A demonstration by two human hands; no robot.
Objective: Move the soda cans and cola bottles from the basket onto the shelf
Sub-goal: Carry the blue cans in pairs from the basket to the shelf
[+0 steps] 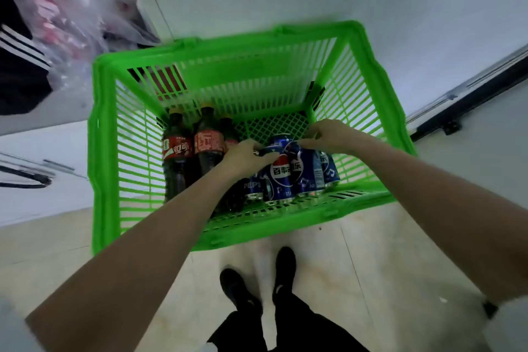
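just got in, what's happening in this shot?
A person stands over a green basket on the floor, both hands inside it. The left hand grips the top of one blue can; the right hand grips the can beside it. More blue cans sit around them. The cola bottles stand untouched on the basket's left side. Nothing has left the basket yet in this view; no shelf stock is visible.

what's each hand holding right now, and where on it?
Left hand grips the top rim of a blue Pepsi can; right hand grips the top of the neighbouring blue can. Both cans are in the green plastic basket.
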